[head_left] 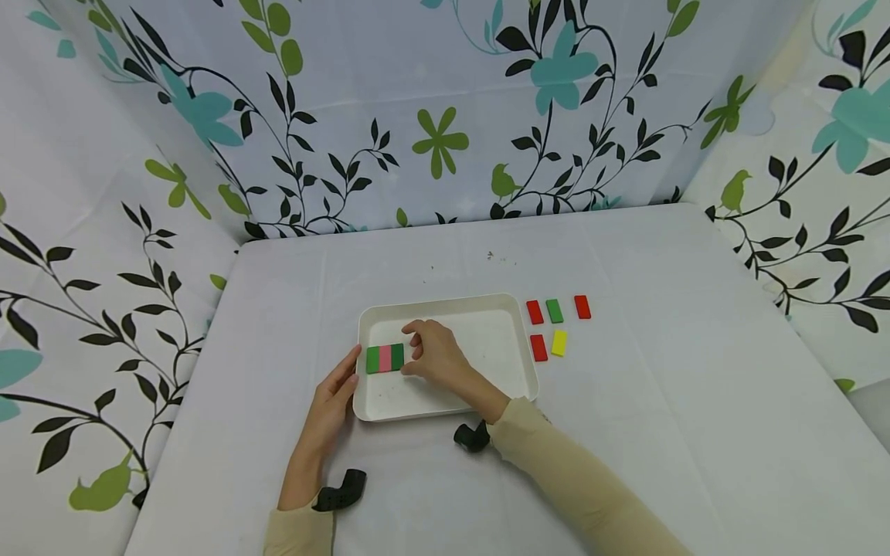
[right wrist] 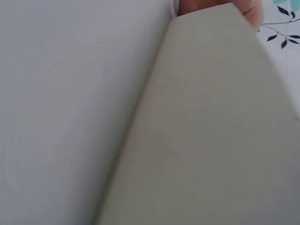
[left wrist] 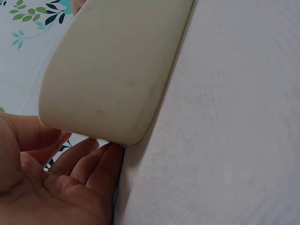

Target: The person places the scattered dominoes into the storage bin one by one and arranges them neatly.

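Observation:
A white rectangular tray [head_left: 480,316] lies on the table. Inside, near its left end, a green tile [head_left: 372,360], a pink tile [head_left: 385,358] and a dark green tile [head_left: 397,357] stand side by side in a row. My right hand [head_left: 439,357] is over the tray just right of that row, its thumb and forefinger apart beside the dark green tile. My left hand [head_left: 332,398] rests against the tray's left end. In the left wrist view the left fingers [left wrist: 101,171] touch the tray's outer wall [left wrist: 112,79]. That wall fills much of the right wrist view.
Right of the tray lie red tiles [head_left: 535,312] [head_left: 582,306] [head_left: 538,347], another green tile [head_left: 554,310] and a yellow tile [head_left: 559,343]. A white cloth covers the table [head_left: 660,432]. Leaf-patterned curtains [head_left: 438,77] surround it. Black wrist mounts [head_left: 342,490] are at both cuffs.

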Demonstrator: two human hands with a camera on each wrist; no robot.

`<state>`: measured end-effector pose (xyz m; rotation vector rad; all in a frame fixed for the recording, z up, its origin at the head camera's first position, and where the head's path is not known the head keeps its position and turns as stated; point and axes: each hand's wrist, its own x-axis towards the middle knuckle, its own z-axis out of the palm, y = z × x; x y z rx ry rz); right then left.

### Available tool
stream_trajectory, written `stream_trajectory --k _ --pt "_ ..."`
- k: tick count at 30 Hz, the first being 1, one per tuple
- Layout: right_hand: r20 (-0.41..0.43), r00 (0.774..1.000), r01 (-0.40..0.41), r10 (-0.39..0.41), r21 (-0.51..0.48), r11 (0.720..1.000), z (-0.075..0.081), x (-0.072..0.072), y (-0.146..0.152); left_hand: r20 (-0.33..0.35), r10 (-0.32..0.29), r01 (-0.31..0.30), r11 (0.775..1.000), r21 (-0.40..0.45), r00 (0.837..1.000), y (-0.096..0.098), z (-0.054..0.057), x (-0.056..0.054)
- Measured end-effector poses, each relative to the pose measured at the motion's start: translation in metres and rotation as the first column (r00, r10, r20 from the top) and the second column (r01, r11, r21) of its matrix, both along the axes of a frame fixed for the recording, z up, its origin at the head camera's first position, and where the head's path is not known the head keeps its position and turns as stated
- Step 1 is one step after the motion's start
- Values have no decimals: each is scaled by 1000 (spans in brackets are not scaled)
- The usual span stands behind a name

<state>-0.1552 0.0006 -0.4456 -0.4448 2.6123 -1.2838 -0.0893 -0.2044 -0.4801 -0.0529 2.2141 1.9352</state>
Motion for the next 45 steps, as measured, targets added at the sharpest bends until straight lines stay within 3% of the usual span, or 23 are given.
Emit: stream_trajectory --k 7,11,15,20,30,41,45 --pt "-99 995 -19 12 -63 998 25 14 32 -3 15 -15 1000 2 1000 -1 -1 0" --pt "-141 990 -12 -2 -99 995 34 15 64 -4 13 -13 1000 7 1000 0 -1 -1" --pt "-175 984 8 -33 -141 990 42 8 103 -4 8 -8 1000 13 1000 0 0 0" --pt "-167 979 97 -120 -139 985 47 -11 157 -26 3 -3 1000 21 1000 0 0 -1" --pt "-142 949 281 -282 -26 959 36 -47 244 -26 3 -3 1000 22 1000 -1 -2 -1" --pt "50 945 319 -322 65 945 4 -68 289 -42 2 0 999 46 999 -1 -3 -1" --pt "114 948 288 -297 88 954 -10 -72 298 -29 6 -5 999 35 1000 -1 -3 -1"
